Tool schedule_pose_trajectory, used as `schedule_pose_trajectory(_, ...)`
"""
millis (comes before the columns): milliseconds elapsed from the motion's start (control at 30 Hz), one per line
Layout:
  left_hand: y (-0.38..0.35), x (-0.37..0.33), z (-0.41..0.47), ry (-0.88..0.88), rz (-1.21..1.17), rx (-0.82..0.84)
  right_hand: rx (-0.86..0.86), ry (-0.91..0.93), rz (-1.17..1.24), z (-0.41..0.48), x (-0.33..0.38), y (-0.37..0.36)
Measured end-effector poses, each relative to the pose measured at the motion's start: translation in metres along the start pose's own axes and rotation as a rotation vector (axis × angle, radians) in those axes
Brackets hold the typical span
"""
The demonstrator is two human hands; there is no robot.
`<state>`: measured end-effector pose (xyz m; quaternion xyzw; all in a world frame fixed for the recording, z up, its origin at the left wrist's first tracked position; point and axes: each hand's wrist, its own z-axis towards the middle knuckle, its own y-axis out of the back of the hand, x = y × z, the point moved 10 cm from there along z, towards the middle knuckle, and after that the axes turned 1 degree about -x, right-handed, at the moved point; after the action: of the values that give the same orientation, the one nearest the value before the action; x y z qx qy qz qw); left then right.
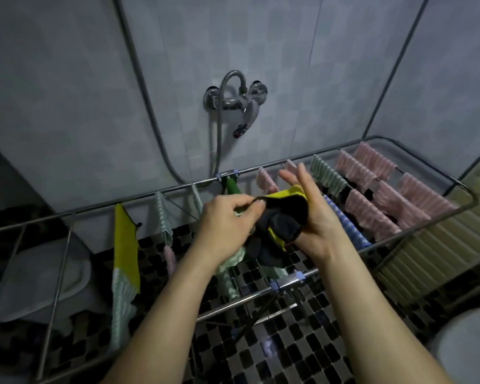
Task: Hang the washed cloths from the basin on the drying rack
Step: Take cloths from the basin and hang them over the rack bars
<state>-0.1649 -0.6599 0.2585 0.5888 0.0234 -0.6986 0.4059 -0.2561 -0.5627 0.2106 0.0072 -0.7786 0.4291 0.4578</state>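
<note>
A black and yellow cloth hangs bunched between my hands above the middle of the metal drying rack. My left hand pinches its thin black edge loop between thumb and fingers. My right hand holds the cloth's right side against the palm, its fingers straight and pointing up. Several pink striped cloths hang over the rack's right bars. A green striped one and a blue striped one hang beside them. A yellow and green cloth hangs on the left part.
A chrome tap with a shower hose sits on the tiled wall behind the rack. A white basin stands on the floor at the left under the rack. The floor is black and white mosaic tile. A white rounded object shows at the lower right.
</note>
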Motion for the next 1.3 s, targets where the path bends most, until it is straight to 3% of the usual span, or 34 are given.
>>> schedule_pose_trajectory(167,0.027,0.007,0.001,0.134,-0.227,-0.106,0.277,0.171,-0.993,-0.012,-0.001,-0.026)
schedule_pose_trajectory(367,0.076,-0.005,-0.002,0.118,-0.232,-0.218,0.103,0.477,-1.285,-0.011,0.022,-0.039)
schedule_pose_trajectory(433,0.089,-0.006,-0.005,0.12,-0.203,-0.208,0.131,0.469,-1.203,-0.011,0.02,-0.05)
schedule_pose_trajectory(533,0.105,-0.005,-0.01,0.133,-0.108,-0.161,0.392,0.339,-0.995,-0.023,-0.005,-0.099)
schedule_pose_trajectory(633,0.12,-0.001,-0.018,0.153,-0.02,-0.14,0.602,0.35,-1.104,-0.033,-0.038,-0.147)
schedule_pose_trajectory(800,0.192,0.016,-0.039,0.191,-0.016,-0.293,0.451,0.569,-1.548,-0.01,-0.072,-0.184)
schedule_pose_trajectory(867,0.225,0.026,-0.046,0.203,-0.018,-0.35,0.422,0.534,-1.585,0.005,-0.088,-0.189)
schedule_pose_trajectory(1033,0.305,0.074,-0.065,0.267,0.071,-0.432,0.511,0.147,-1.169,0.029,-0.14,-0.215)
schedule_pose_trajectory(1167,0.354,0.127,-0.08,0.372,0.187,-0.447,0.49,0.09,-1.138,0.053,-0.156,-0.242)
schedule_pose_trajectory(1300,0.389,0.161,-0.084,0.421,0.339,-0.418,0.457,-0.044,-0.908,0.071,-0.182,-0.271)
